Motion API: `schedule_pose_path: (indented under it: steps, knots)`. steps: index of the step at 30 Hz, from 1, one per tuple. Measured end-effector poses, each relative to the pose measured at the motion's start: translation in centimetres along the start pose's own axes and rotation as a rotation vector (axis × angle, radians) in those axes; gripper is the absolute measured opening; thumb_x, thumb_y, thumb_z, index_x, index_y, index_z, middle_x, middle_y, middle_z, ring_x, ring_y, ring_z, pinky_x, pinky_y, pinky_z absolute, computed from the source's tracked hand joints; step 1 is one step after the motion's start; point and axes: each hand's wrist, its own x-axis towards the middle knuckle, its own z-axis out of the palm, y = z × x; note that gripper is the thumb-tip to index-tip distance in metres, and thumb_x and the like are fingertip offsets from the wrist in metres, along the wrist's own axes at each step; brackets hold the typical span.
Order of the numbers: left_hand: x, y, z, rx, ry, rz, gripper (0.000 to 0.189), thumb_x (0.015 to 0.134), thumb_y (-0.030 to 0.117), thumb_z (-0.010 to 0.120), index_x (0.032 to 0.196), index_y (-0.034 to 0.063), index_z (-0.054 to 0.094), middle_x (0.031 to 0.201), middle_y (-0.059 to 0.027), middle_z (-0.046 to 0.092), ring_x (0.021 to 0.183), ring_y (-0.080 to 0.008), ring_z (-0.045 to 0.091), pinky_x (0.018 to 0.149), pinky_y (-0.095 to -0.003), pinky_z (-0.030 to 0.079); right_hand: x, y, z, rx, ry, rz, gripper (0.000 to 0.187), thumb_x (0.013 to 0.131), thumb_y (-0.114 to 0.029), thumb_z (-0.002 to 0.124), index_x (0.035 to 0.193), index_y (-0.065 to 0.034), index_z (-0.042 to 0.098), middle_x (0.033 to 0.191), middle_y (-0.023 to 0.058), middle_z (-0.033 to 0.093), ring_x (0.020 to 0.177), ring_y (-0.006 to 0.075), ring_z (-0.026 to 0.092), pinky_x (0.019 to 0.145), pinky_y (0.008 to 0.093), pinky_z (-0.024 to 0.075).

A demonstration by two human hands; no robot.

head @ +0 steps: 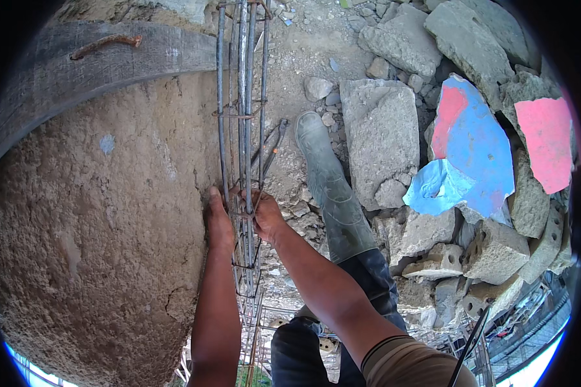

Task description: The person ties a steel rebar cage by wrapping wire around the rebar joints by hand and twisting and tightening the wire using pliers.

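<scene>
A long rebar cage of several steel bars with tied stirrups runs up the view beside a rough earthen-coloured wall. My left hand holds the cage from its left side, between bars and wall; the fingers are partly hidden behind the steel. On the other side, my right hand has its fingers curled at a rusty stirrup, gripping the cage there. Whether a thin tie wire is between the fingers is too small to tell. Beyond the hands, a pair of end-cutting nippers lies on the ground, partly behind the bars.
The wall stands close on the left, with a timber plank across it and a rusty bent bar jutting out. My rubber boot rests on gravelly ground. Broken concrete slabs and painted rubble pile up at right.
</scene>
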Motion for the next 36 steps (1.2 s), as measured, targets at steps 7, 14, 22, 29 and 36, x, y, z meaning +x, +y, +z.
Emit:
schedule_pose_path:
  steps: [7,14,22,29,36]
  knots:
    - [0.1,3.3,1.8,0.054,0.06,-0.287,0.081,0.095,0.076,0.03,0.092,0.0059,0.07,0.08,-0.0071,0.066,0.073,-0.0189,0.063,0.066,-0.0365,0.052,0.2,-0.1,-0.4,0.011,-0.01,0.031,0.036,0.087,-0.038,0.077,0.107,-0.01,0.068,0.077,-0.0062,0.051,0.059,0.0063,0.041,0.06,0.0276,0.0383]
    - [0.5,2.8,1.2,-0.004,-0.088,-0.353,0.082,0.094,0.076,0.03,0.117,0.0074,0.068,0.107,-0.0102,0.065,0.105,-0.024,0.053,0.099,-0.0444,0.038,0.3,0.0,-1.6,-0.059,0.001,-0.018,0.024,0.089,-0.019,0.074,0.108,-0.005,0.067,0.095,0.0063,0.071,0.086,0.0178,0.067,0.077,0.0308,0.0528]
    - [1.4,2.2,0.9,0.114,-0.1,-0.347,0.077,0.098,0.071,0.031,0.115,0.0052,0.067,0.106,-0.0095,0.064,0.1,-0.0234,0.055,0.1,-0.0408,0.037,0.6,-0.9,-1.0,-0.139,-0.089,-0.056,0.031,0.087,-0.017,0.076,0.115,-0.0062,0.066,0.095,0.0024,0.069,0.084,0.0147,0.065,0.074,0.0297,0.0506]
    - [2.8,-3.0,-0.6,0.21,0.144,0.028,0.08,0.1,0.064,0.033,0.123,-0.0072,0.061,0.115,-0.0218,0.067,0.107,-0.0359,0.062,0.095,-0.0434,0.045,0.0,0.0,0.2,-0.035,0.064,-0.014,0.013,0.093,-0.017,0.067,0.098,-0.0053,0.067,0.085,0.004,0.066,0.07,0.0144,0.059,0.064,0.0274,0.0469]
    - [1.6,-3.0,-0.4,0.256,0.028,0.132,0.085,0.099,0.067,0.03,0.115,-0.0106,0.06,0.113,-0.0265,0.065,0.103,-0.0363,0.06,0.092,-0.0448,0.044,-1.9,-0.9,-1.4,0.169,0.018,0.058,0.014,0.093,-0.019,0.064,0.1,-0.0073,0.066,0.086,0.004,0.064,0.069,0.015,0.059,0.065,0.0292,0.047]
